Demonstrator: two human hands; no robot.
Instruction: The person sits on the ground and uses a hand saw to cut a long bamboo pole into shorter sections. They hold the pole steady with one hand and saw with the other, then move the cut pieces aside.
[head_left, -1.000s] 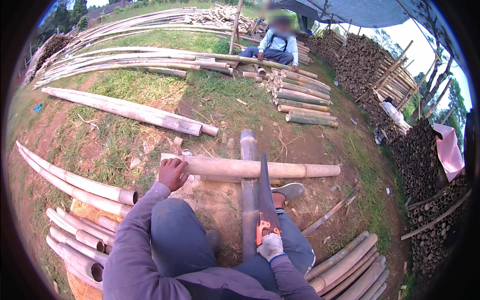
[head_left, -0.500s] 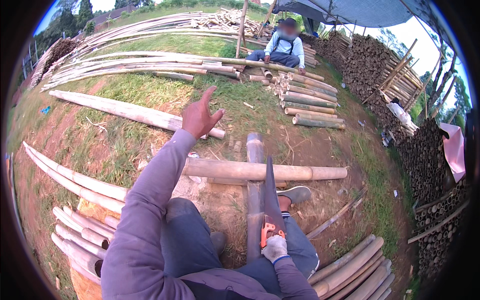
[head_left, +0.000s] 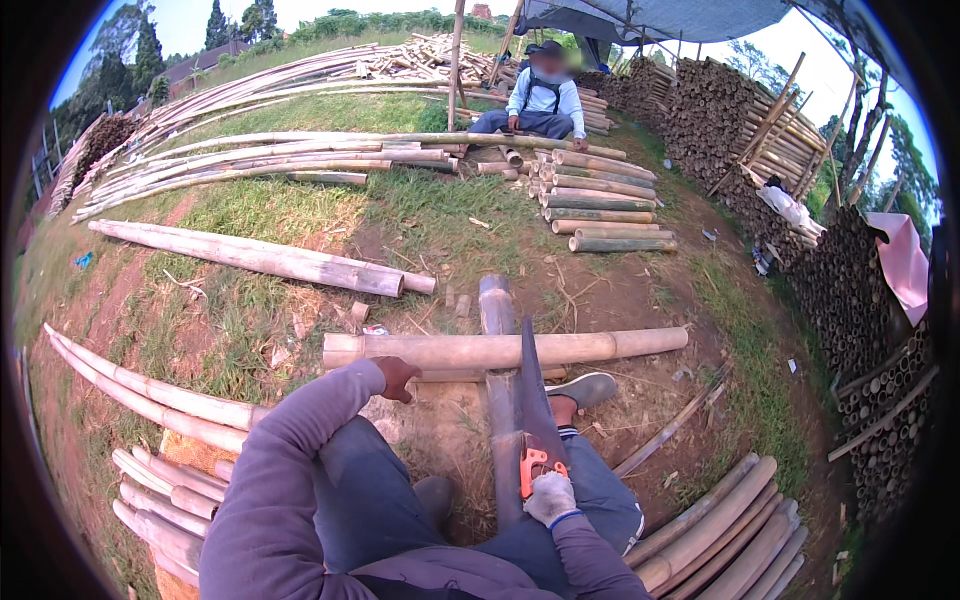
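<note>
A gloved right hand, my right hand (head_left: 549, 498), is closed round the orange handle of a hand saw (head_left: 540, 415). The dark blade points away from me, and its tip overlaps the pale bamboo pole (head_left: 450, 349) lying crosswise in front of me. That pole rests on a dark, weathered bamboo log (head_left: 500, 393) running between my legs. Bare and empty, my left hand (head_left: 398, 377) hovers just at the near side of the pole, left of the log, its fingers apart and pointing down. I cannot tell whether it touches the pole.
Cut bamboo lengths lie at my lower left (head_left: 165, 510) and lower right (head_left: 715, 530). A short-cut bamboo stack (head_left: 600, 200) stands ahead, where another person (head_left: 545, 100) sits under a tarp. Long poles (head_left: 270, 160) stretch across the grass. Tall bamboo piles (head_left: 715, 115) line the right.
My left hand has come down and nearer, from raised beyond the pole to beside it. My view has shifted slightly. The saw stays in my right hand, nearly unmoved.
</note>
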